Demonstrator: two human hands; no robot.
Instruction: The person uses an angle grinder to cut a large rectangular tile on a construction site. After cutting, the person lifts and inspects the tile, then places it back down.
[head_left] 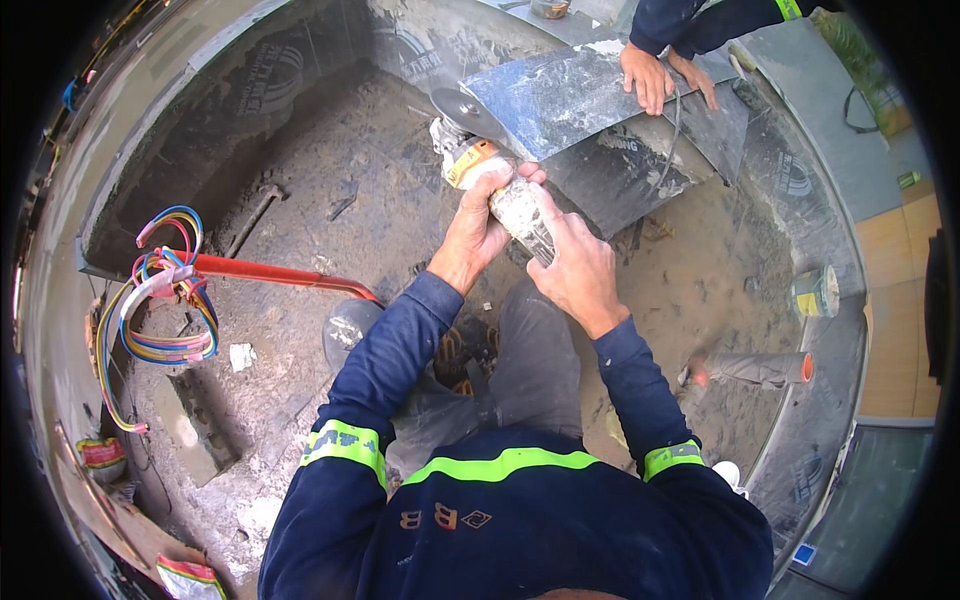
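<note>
Both my hands are wrapped round a dust-covered angle grinder (519, 212) with an orange band near its head. My left hand (474, 228) grips it close behind the head, and my right hand (580, 266) is closed round the rear of the body. The grinder's dark cutting disc (467, 113) lies at the left edge of a dusty grey slab (560, 95); whether it touches the slab I cannot tell. A co-worker's hands (647, 78) press on the slab's upper right part. Below it a dark sheet (622, 180) leans at an angle.
Wet, muddy ground (330, 215) lies inside a low curved wall (260, 90). At left, coiled coloured wires (165, 330) hang at the end of a red pipe (280, 270). A hammer (252, 222) and a block (195, 430) lie on the ground. A tub (817, 292) and another pipe (760, 369) are at right.
</note>
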